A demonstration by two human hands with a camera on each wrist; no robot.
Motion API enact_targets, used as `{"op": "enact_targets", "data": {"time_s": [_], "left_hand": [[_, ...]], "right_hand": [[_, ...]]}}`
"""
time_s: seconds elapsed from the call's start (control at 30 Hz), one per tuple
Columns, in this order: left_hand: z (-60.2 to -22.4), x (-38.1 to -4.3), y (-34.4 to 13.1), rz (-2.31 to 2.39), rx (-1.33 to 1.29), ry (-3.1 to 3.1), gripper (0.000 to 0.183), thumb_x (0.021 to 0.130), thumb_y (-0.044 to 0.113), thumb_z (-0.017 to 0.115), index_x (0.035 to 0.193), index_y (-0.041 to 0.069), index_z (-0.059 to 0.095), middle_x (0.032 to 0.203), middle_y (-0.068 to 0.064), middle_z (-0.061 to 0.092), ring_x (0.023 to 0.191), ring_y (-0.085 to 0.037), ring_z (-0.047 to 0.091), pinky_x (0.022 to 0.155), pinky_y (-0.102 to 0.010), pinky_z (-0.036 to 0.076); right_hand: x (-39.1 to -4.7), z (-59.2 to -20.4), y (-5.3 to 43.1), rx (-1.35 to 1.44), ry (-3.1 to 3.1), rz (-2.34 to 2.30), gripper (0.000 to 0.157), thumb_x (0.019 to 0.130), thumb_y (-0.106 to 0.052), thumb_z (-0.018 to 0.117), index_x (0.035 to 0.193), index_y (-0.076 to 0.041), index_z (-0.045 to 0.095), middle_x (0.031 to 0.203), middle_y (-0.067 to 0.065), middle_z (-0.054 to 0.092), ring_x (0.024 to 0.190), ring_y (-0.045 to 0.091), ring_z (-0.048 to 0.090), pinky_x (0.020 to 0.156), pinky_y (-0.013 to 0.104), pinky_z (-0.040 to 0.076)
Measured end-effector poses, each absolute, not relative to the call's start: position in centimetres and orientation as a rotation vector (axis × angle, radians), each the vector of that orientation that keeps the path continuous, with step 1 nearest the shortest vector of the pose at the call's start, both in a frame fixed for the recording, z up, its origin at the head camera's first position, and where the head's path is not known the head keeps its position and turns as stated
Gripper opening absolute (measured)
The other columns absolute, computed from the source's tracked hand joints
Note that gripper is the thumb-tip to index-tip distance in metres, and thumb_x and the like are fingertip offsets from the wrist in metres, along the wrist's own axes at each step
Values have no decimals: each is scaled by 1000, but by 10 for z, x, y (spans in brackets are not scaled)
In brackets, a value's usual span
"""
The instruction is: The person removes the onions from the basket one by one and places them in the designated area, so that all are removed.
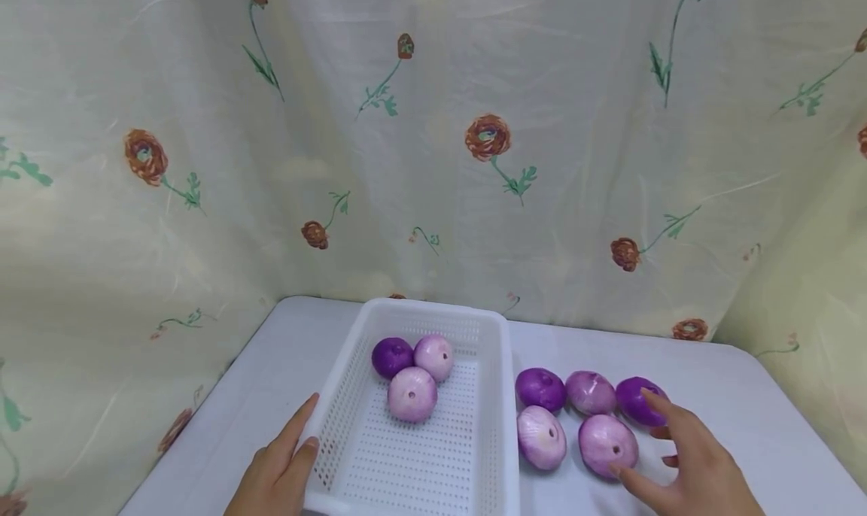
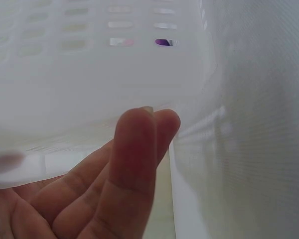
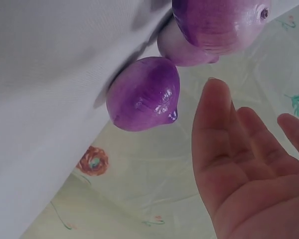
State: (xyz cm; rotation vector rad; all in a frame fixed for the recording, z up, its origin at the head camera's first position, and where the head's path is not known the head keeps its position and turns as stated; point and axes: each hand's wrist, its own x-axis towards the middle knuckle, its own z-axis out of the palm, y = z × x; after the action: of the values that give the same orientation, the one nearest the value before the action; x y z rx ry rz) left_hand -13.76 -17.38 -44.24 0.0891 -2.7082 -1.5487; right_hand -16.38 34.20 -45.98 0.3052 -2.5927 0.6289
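Note:
Three red onions (image 1: 412, 394) sit together toward the back of a white perforated basket (image 1: 511, 426), one deep purple and two paler. My left hand (image 1: 274, 467) rests along the basket's left rim, its fingers fairly straight; the left wrist view has the fingers (image 2: 132, 154) right by the slotted wall. On the other side, my right hand (image 1: 698, 456) hovers over the loose onions with thumb and fingers spread. Its thumb tip overlaps the nearest pale onion (image 1: 608, 447), and its index finger overlaps a purple onion (image 1: 637, 399). In the right wrist view, nothing is between the fingers.
Several loose onions, including another pale onion (image 1: 542, 437) and a purple onion (image 1: 540, 390), lie on the white tabletop (image 1: 738, 403) just right of the basket. A flower-patterned curtain (image 1: 433, 162) hangs behind the table and at both sides.

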Motion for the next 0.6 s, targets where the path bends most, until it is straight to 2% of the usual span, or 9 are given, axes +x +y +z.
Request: {"op": "enact_targets", "data": {"time_s": [0.3,0.47,0.6], "left_hand": [[-441,-136,-175,-1535,93,-2696,57,111,21,49,166,21,36,146,-21,60,100,-25,70,83,-55,57],[-442,-136,-176,-1531,72,-2684,57,111,20,50,166,22,37,147,-20,60,103,-24,70,86,-55,57],[-443,-137,-175,-1525,76,-2691,57,111,20,50,166,22,37,146,-20,61,101,-23,70,86,-55,57]], "right_hand": [[-166,-457,331,338,-2541,659,102,70,-51,98,151,-9,54,128,9,65,100,13,64,64,24,57],[-168,-453,325,408,-2506,678,99,69,-46,100,150,-12,55,128,6,66,101,15,66,68,12,52],[-172,-447,318,489,-2494,691,94,69,-39,102,147,-12,57,126,-2,66,100,15,67,72,11,51]]}}
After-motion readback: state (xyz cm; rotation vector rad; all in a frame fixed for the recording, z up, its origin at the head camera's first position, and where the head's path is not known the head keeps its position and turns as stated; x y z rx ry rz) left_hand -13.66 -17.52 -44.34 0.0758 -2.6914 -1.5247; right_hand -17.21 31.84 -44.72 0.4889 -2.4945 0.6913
